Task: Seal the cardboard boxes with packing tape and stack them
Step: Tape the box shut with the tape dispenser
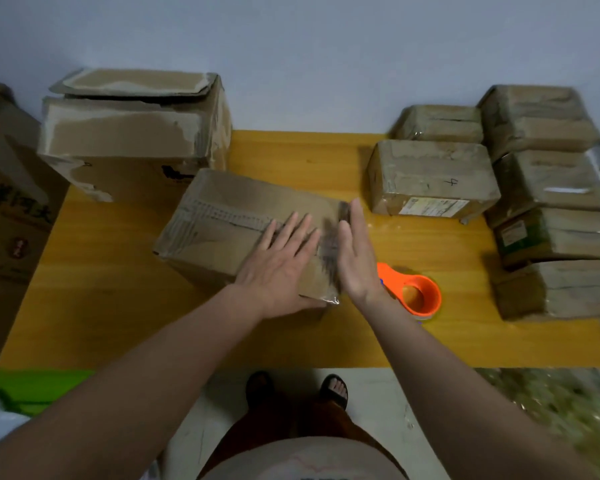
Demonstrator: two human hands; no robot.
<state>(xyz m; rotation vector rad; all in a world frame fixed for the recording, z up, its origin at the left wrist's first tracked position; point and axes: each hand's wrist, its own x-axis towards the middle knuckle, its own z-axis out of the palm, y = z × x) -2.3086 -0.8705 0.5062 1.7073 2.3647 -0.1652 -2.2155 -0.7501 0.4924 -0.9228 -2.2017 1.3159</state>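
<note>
While the cardboard box (pixel 229 230) lies skewed at the middle of the yellow wooden table (pixel 118 306), I watch from the head camera as the left hand (pixel 278 268) rests flat on its top, palm down, fingers straight and fanned slightly apart. The right hand (pixel 355 258) stands on edge against the box's right end, fingers straight and pressed together, thumb along the top edge. Clear tape glints at the box's near right corner, under the heel of the left hand. An orange tape dispenser (pixel 414 292) lies on the table just right of the right wrist, apart from the box. To the right, a stack of taped boxes (pixel 548 202) climbs along the table's edge, with one taped box (pixel 430 178), marked with a handwritten figure, standing just left of it. Behind the box at the far left sits a large worn carton (pixel 129 133) with a loose flap on top, its near corner close to the box; I cannot tell whether they touch.
</note>
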